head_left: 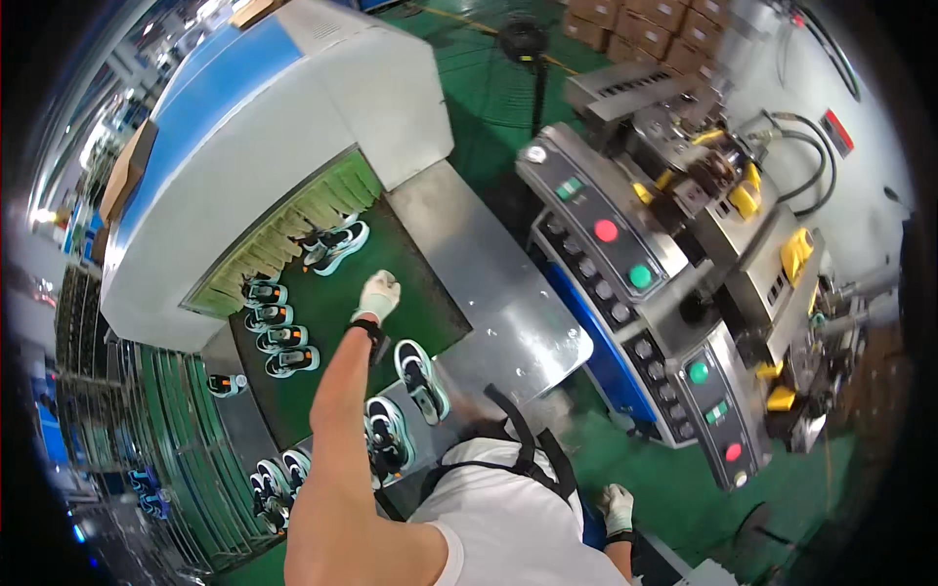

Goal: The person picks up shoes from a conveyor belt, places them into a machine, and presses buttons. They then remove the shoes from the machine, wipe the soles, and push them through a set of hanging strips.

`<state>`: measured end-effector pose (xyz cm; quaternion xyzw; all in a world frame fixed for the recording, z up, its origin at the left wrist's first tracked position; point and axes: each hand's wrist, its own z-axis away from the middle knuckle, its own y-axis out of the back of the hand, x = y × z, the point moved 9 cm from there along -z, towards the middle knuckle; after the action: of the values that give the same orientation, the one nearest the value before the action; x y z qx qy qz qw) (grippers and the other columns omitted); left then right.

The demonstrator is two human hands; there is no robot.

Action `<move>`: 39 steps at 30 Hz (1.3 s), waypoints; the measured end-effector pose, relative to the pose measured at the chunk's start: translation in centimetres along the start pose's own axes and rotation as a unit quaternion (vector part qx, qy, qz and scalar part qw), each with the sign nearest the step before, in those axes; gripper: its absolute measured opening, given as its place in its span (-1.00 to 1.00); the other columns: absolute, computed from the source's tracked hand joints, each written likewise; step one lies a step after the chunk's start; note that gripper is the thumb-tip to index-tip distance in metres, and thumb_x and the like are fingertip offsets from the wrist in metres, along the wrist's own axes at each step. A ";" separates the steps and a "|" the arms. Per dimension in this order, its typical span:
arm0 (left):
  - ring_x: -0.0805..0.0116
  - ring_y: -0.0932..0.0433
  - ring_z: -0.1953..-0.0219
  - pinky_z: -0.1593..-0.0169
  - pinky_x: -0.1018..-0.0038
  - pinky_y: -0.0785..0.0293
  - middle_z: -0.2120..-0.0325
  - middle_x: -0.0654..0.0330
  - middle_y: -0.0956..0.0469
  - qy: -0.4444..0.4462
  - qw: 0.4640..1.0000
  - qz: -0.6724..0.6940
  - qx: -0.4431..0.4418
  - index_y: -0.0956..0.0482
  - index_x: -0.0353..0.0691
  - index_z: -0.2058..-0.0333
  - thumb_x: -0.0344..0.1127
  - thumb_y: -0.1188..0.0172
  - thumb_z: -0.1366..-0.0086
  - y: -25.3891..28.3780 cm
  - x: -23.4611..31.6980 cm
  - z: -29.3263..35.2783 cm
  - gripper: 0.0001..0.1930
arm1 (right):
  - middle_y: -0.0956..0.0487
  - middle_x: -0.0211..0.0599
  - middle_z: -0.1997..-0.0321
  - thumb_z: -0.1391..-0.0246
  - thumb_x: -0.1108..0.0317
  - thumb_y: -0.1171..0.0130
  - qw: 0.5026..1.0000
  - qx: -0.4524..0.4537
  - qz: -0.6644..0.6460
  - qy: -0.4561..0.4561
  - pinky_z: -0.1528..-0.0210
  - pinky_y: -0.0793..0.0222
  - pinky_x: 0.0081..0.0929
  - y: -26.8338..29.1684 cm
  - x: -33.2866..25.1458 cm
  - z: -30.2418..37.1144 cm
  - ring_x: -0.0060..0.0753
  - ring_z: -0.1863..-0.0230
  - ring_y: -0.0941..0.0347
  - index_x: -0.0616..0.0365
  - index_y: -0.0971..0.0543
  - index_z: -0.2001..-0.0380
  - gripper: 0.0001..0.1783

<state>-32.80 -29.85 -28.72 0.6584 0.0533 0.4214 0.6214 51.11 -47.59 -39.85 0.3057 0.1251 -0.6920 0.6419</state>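
My left hand (pixel 379 295), in a white glove, is stretched out over a green conveyor belt (pixel 410 283). Its fingers are curled in and nothing shows in them. Just beyond it, a pair of black-and-white shoes (pixel 337 247) with pale blue soles lies before the green curtain (pixel 283 234) of a machine opening. Left of my forearm, several similar shoes (pixel 282 337) stand in a row on the belt. Nearer my body are a single shoe (pixel 421 381) and another pair (pixel 388 436). My right hand (pixel 618 510), also gloved, hangs low by my side, its fingers curled and no object visible in it.
A large white-and-blue machine (pixel 293 117) surrounds the belt's curtained end. Bare metal plating (pixel 508 293) borders the belt. On the right stands a press with control panels (pixel 606 220) and coloured buttons. Metal racks (pixel 176 430), a fan (pixel 523 41) and stacked cartons (pixel 655 29) stand around.
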 end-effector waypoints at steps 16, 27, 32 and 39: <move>-0.11 -0.55 0.11 0.06 0.04 -0.50 0.18 -0.01 -0.52 0.014 0.976 -0.209 0.050 -0.45 -0.16 0.15 -0.22 -0.42 0.02 4.4 -12.8 -15.9 -0.53 | -0.54 -0.40 0.43 -0.20 0.40 -0.16 0.970 -0.030 0.236 -0.043 0.47 -0.45 -0.54 -9.7 -12.5 6.8 -0.52 0.50 -0.46 0.28 -0.55 0.15 -0.80; 0.06 -0.57 0.34 0.19 0.23 -0.50 0.42 -0.07 -0.55 -0.044 0.978 0.175 -0.104 -0.46 -0.37 0.26 -0.18 -0.42 -0.01 1.5 5.0 1.4 -0.55 | -0.63 -0.04 -0.04 -0.24 0.09 -0.15 0.877 -0.225 0.359 0.228 -0.19 -0.38 -0.40 -32.2 -25.9 6.1 -0.27 -0.08 -0.53 0.33 -0.53 -0.10 -0.46; 0.39 -0.52 0.25 0.13 0.42 -0.48 0.29 0.15 -0.57 -0.054 0.780 0.597 -0.180 -0.50 -0.42 0.14 -0.28 -0.26 -0.07 5.4 21.0 11.9 -0.59 | -0.61 -0.29 -0.04 -0.37 -0.04 -0.04 0.876 -0.479 -0.021 0.054 -0.18 -0.41 -0.46 -39.1 -30.8 14.5 -0.51 -0.05 -0.52 0.23 -0.45 -0.21 -0.41; 0.25 -0.57 -0.01 -0.12 0.37 -0.48 0.00 0.05 -0.55 -0.213 0.839 0.422 -0.270 -0.34 -0.44 -0.21 -0.45 -0.16 -0.24 4.3 36.2 12.5 -0.45 | -0.58 -0.35 -0.13 -0.19 -0.03 -0.27 0.792 -0.536 -0.290 0.040 -0.14 -0.47 -0.45 -33.3 -36.3 16.5 -0.54 -0.02 -0.55 0.11 -0.41 -0.24 -0.33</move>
<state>-3.86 -18.96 -5.79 0.4966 -0.4791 0.4901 0.5326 14.21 -22.67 -13.09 -0.1100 0.5841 -0.6549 0.4667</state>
